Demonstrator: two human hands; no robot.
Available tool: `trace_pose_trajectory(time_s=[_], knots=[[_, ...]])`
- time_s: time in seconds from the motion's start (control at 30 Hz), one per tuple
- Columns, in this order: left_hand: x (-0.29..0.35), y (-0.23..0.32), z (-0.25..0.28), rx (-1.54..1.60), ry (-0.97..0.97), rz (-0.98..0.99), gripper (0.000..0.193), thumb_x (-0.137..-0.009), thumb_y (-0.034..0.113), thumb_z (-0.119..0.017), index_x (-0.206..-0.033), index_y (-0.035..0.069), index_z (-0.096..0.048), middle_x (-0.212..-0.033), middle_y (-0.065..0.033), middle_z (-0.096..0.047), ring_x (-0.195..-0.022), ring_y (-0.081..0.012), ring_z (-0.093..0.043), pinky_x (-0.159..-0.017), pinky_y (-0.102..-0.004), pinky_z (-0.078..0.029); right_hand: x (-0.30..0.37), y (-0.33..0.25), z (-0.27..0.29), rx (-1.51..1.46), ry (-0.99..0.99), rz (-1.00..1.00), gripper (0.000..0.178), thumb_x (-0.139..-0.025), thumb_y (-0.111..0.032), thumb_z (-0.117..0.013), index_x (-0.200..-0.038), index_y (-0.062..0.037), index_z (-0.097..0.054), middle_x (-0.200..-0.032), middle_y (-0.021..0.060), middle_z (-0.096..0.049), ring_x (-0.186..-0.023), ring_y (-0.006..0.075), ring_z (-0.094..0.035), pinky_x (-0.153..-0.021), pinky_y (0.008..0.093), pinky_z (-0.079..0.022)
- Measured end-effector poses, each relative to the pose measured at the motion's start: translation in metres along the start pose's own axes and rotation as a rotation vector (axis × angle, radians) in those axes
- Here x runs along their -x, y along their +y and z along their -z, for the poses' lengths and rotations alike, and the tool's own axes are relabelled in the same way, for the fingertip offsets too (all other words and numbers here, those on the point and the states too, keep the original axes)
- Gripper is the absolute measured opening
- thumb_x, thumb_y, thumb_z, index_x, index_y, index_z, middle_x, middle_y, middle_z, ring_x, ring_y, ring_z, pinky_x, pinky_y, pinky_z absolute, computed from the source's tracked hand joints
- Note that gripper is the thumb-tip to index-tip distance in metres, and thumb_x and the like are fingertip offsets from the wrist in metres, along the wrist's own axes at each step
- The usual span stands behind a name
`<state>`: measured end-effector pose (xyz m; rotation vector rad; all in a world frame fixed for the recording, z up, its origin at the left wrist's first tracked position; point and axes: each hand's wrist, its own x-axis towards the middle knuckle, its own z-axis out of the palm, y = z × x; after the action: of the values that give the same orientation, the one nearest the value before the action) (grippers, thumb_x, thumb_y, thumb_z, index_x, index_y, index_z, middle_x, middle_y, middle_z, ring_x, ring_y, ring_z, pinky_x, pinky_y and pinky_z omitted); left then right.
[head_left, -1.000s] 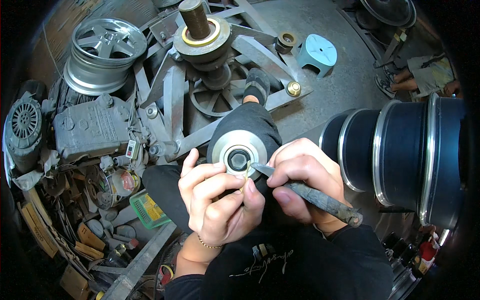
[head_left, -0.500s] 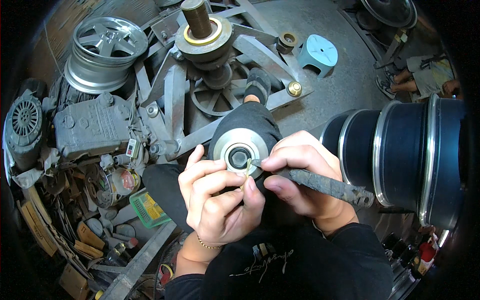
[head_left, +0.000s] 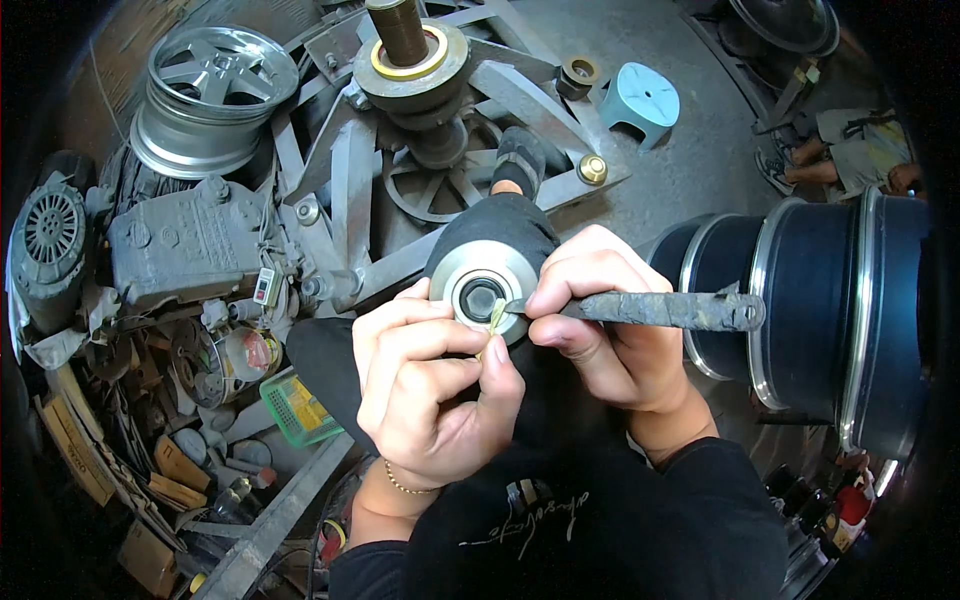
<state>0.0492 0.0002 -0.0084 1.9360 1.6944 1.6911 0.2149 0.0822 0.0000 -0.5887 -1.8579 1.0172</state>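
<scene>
My left hand (head_left: 430, 385) pinches a thin yellowish-green strip (head_left: 497, 315) between thumb and fingertips, its end pointing up. My right hand (head_left: 615, 335) grips a knife (head_left: 670, 311) with a grey, tape-wrapped handle that juts out to the right past my fingers. Its narrow dark blade reaches left to the strip's upper end and seems to touch it. Just beyond both hands, over my dark-trousered leg, is a round silver metal piece (head_left: 480, 254) with a black-rimmed hole in its middle. The left fingertips overlap its near left edge.
A metal frame (head_left: 352, 200) with a threaded spindle (head_left: 398, 38) stands ahead. Wheel rims (head_left: 205, 150) are stacked at the far left; dark rims (head_left: 810, 300) lie at the right. A blue stool (head_left: 643, 98), a green basket (head_left: 290, 420) and a person's legs (head_left: 810, 165) also show.
The knife handle has swung from slanting down to the right to nearly level, as my right hand turned and rose slightly. My left hand has shifted a little left, still pinching the strip.
</scene>
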Motion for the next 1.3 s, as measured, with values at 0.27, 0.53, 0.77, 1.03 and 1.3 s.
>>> trace_pose_trajectory(time_s=[0.27, 0.53, 0.77, 1.03, 1.3], knots=[[-0.009, 0.001, 0.01, 0.013, -0.068, 0.044, 0.025, -0.077, -0.004, -0.085, -0.078, 0.006, -0.063, -0.088, -0.0081, -0.073, -0.09, -0.0305, -0.068, -0.092, -0.0466, -0.059, -0.004, 0.001, -0.002, 0.01, -0.01, 0.054, 0.024, -0.09, -0.015, -0.085, -0.101, -0.0004, -0.069, -0.093, 0.0113, -0.07, -0.085, 0.0262, -0.065, -0.078, 0.0363, -0.052], [-0.01, -0.002, 0.014, 0.088, -0.059, 0.106, 0.024, -0.077, -0.005, -0.085, -0.077, 0.005, -0.062, -0.089, -0.0089, -0.073, -0.091, -0.0305, -0.068, -0.092, -0.0446, -0.058, -0.008, -0.002, 0.001, 0.01, -0.062, 0.049, 0.023, -0.091, -0.014, -0.084, -0.1, 0.0002, -0.068, -0.091, 0.0105, -0.068, -0.084, 0.0253, -0.064, -0.077, 0.0353, -0.051], [-0.01, 0.0, 0.014, 0.108, -0.054, 0.133, 0.026, -0.074, -0.006, -0.085, -0.075, 0.004, -0.061, -0.09, -0.0095, -0.072, -0.092, -0.0305, -0.069, -0.09, -0.0417, -0.057, -0.004, -0.001, -0.001, 0.02, -0.019, 0.052, 0.022, -0.092, -0.013, -0.083, -0.101, 0.0004, -0.068, -0.093, 0.0117, -0.068, -0.085, 0.0247, -0.065, -0.077, 0.0347, -0.052], [-0.013, 0.0, 0.014, 0.089, -0.073, 0.097, 0.027, -0.072, -0.007, -0.084, -0.074, 0.006, -0.061, -0.089, -0.0076, -0.073, -0.092, -0.0304, -0.068, -0.088, -0.0417, -0.055, 0.007, -0.001, 0.005, -0.093, 0.035, -0.002, 0.02, -0.093, -0.013, -0.082, -0.104, -0.0005, -0.07, -0.094, 0.011, -0.07, -0.085, 0.0255, -0.067, -0.078, 0.0348, -0.054], [-0.013, 0.004, 0.018, 0.069, -0.137, 0.1, 0.024, -0.078, -0.006, -0.08, -0.077, 0.007, -0.059, -0.087, -0.0071, -0.073, -0.101, -0.0297, -0.067, -0.103, -0.0504, -0.052, 0.009, -0.001, 0.0, -0.084, 0.007, -0.018, 0.025, -0.095, -0.022, -0.081, -0.102, -0.001, -0.069, -0.094, 0.012, -0.068, -0.085, 0.0242, -0.066, -0.079, 0.0345, -0.053]])
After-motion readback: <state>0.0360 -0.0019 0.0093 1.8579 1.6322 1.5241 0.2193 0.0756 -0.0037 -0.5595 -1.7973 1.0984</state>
